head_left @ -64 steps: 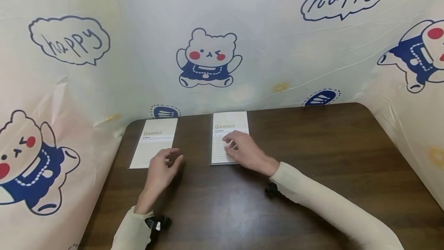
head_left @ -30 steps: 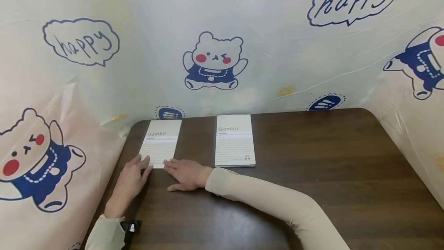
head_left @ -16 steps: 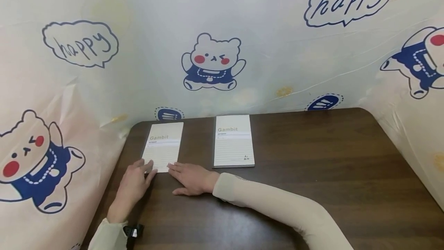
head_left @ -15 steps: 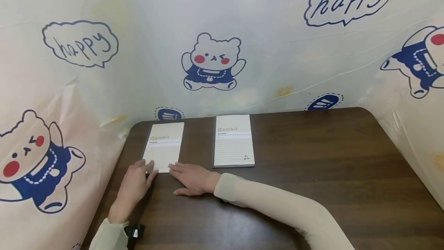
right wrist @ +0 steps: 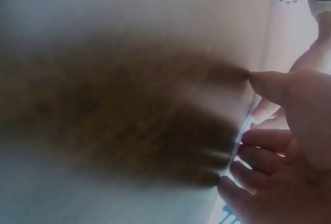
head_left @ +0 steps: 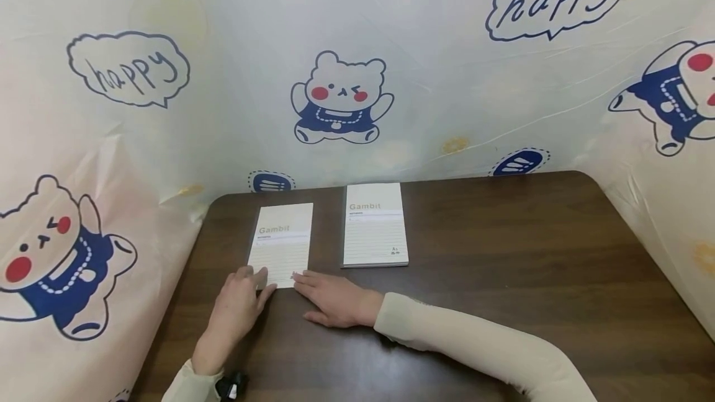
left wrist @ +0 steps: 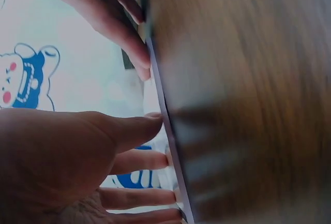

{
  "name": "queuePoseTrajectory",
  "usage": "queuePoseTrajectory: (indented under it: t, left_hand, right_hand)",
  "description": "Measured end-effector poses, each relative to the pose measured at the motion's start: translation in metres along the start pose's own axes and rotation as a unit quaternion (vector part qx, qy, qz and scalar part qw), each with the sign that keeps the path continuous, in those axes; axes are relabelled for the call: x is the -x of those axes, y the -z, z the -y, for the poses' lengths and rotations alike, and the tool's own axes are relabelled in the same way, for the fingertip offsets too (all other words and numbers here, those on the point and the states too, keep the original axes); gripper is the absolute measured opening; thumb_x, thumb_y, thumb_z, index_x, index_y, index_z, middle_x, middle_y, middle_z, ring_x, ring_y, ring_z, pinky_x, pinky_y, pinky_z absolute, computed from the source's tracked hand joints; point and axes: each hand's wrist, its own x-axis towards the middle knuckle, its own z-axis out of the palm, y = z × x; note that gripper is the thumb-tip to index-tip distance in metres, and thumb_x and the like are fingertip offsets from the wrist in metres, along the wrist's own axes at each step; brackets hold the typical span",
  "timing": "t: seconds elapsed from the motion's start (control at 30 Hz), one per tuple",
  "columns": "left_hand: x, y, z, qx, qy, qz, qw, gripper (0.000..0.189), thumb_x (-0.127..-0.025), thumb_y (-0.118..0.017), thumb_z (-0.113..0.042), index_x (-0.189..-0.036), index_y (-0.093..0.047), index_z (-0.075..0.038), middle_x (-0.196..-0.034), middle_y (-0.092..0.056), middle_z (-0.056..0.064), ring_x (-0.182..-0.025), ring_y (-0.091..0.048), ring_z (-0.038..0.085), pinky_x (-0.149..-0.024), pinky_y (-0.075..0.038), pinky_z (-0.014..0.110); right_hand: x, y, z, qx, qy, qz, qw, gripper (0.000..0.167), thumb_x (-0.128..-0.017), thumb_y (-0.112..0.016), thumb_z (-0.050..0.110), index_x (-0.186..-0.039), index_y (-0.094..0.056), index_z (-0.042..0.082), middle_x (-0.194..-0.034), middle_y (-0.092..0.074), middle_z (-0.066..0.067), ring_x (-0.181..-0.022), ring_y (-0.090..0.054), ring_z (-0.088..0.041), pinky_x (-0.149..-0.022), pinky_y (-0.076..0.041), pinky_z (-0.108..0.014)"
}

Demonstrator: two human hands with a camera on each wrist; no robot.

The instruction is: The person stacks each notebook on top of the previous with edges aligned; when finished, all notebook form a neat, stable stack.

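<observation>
In the head view a white notebook [head_left: 282, 247] marked "Gambit" lies on the dark wooden table, left of centre. My left hand [head_left: 237, 303] is at its near left corner, fingertips on the cover and thumb by the near edge. The left wrist view shows this left hand [left wrist: 77, 151] with fairly straight fingers along the notebook's thin edge [left wrist: 173, 151]. Opposite, my right hand [head_left: 335, 299] rests its extended fingertips on the near right corner, thumb spread onto the table. From the right wrist, the fingers of the right hand [right wrist: 289, 136] reach the notebook's edge.
A second notebook [head_left: 375, 225] with the same cover lies to the right, close to the table's back edge. The brown table [head_left: 503, 265] is bordered by a cloth [head_left: 436, 79] printed with bears, behind and at both sides.
Both hands came to the left notebook's near corners from higher and further right. Over the last half second that notebook slid right and slightly nearer with them. The second notebook stayed put.
</observation>
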Motion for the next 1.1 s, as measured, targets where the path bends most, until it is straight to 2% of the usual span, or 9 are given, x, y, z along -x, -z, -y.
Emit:
queuePoseTrajectory:
  t: [0.23, 0.43, 0.6, 0.73, 0.83, 0.9, 0.97, 1.03, 1.1]
  left_hand:
    - [0.007, -0.003, -0.016, -0.005, -0.002, -0.007, 1.0000, 0.035, -0.090, -0.083, -0.022, -0.116, -0.075, 0.001, -0.099, -0.066, 0.026, -0.084, -0.063, 0.044, -0.073, -0.057, 0.058]
    - [0.012, -0.005, -0.023, 0.006, 0.015, -0.011, 0.9998, 0.038, -0.091, -0.083, -0.023, -0.119, -0.074, 0.002, -0.114, -0.066, 0.035, -0.097, -0.064, 0.053, -0.082, -0.056, 0.065]
    - [0.013, -0.004, -0.026, 0.014, 0.025, -0.011, 0.9995, 0.041, -0.091, -0.082, -0.022, -0.121, -0.073, 0.004, -0.120, -0.065, 0.038, -0.103, -0.064, 0.056, -0.086, -0.056, 0.067]
    - [0.010, -0.005, -0.023, 0.040, 0.050, 0.004, 0.9979, 0.044, -0.092, -0.081, -0.024, -0.124, -0.073, 0.004, -0.128, -0.061, 0.042, -0.111, -0.062, 0.059, -0.093, -0.053, 0.069]
    - [0.007, -0.006, -0.018, 0.073, 0.085, 0.022, 0.9935, 0.044, -0.093, -0.079, -0.027, -0.125, -0.073, 0.004, -0.138, -0.054, 0.046, -0.122, -0.056, 0.064, -0.099, -0.048, 0.073]
    - [0.005, -0.006, -0.014, 0.094, 0.104, 0.033, 0.9896, 0.043, -0.094, -0.078, -0.029, -0.124, -0.074, 0.001, -0.143, -0.049, 0.047, -0.128, -0.053, 0.066, -0.102, -0.046, 0.074]
    - [0.003, -0.005, -0.011, 0.113, 0.118, 0.041, 0.9857, 0.040, -0.096, -0.077, -0.031, -0.122, -0.075, 0.000, -0.145, -0.046, 0.048, -0.131, -0.049, 0.066, -0.104, -0.044, 0.075]
    - [0.002, -0.004, -0.007, 0.132, 0.129, 0.044, 0.9818, 0.039, -0.096, -0.076, -0.031, -0.121, -0.075, -0.001, -0.145, -0.049, 0.045, -0.133, -0.050, 0.064, -0.105, -0.044, 0.074]
    - [0.000, -0.002, -0.004, 0.149, 0.142, 0.038, 0.9778, 0.039, -0.098, -0.074, -0.032, -0.122, -0.073, -0.001, -0.142, -0.056, 0.040, -0.129, -0.056, 0.059, -0.103, -0.046, 0.071]
  right_hand:
    - [0.016, 0.002, 0.000, -0.022, -0.006, -0.005, 0.9997, 0.062, -0.107, -0.057, 0.037, -0.159, -0.041, 0.006, -0.171, -0.034, -0.006, -0.158, -0.035, -0.021, -0.124, -0.039, -0.030]
    - [0.022, -0.001, -0.003, -0.023, -0.002, -0.011, 0.9997, 0.060, -0.108, -0.057, 0.036, -0.158, -0.043, 0.007, -0.171, -0.035, -0.006, -0.158, -0.035, -0.021, -0.124, -0.039, -0.030]
    - [0.022, -0.002, -0.003, -0.029, -0.004, -0.015, 0.9995, 0.060, -0.107, -0.058, 0.035, -0.158, -0.044, 0.007, -0.170, -0.036, -0.006, -0.158, -0.036, -0.021, -0.123, -0.040, -0.030]
    - [0.021, 0.001, -0.003, -0.052, -0.009, -0.018, 0.9984, 0.059, -0.106, -0.060, 0.034, -0.156, -0.046, 0.006, -0.169, -0.039, -0.007, -0.156, -0.038, -0.020, -0.124, -0.039, -0.030]
    - [0.019, 0.004, -0.004, -0.117, -0.032, -0.033, 0.9921, 0.063, -0.105, -0.060, 0.035, -0.158, -0.043, 0.005, -0.169, -0.037, -0.010, -0.156, -0.038, -0.022, -0.125, -0.037, -0.032]
    - [0.018, 0.004, -0.005, -0.179, -0.055, -0.054, 0.9808, 0.067, -0.105, -0.061, 0.035, -0.160, -0.038, 0.004, -0.170, -0.034, -0.014, -0.157, -0.036, -0.024, -0.127, -0.034, -0.035]
    - [0.018, 0.003, -0.005, -0.237, -0.084, -0.082, 0.9645, 0.073, -0.104, -0.062, 0.035, -0.162, -0.032, 0.002, -0.170, -0.031, -0.018, -0.157, -0.036, -0.027, -0.127, -0.034, -0.037]
    - [0.018, 0.004, -0.004, -0.315, -0.117, -0.103, 0.9362, 0.078, -0.102, -0.065, 0.033, -0.163, -0.028, 0.001, -0.170, -0.031, -0.019, -0.154, -0.040, -0.031, -0.124, -0.040, -0.038]
    - [0.017, 0.007, -0.002, -0.398, -0.155, -0.122, 0.8959, 0.081, -0.100, -0.068, 0.032, -0.163, -0.028, 0.002, -0.169, -0.033, -0.019, -0.150, -0.046, -0.033, -0.118, -0.047, -0.038]
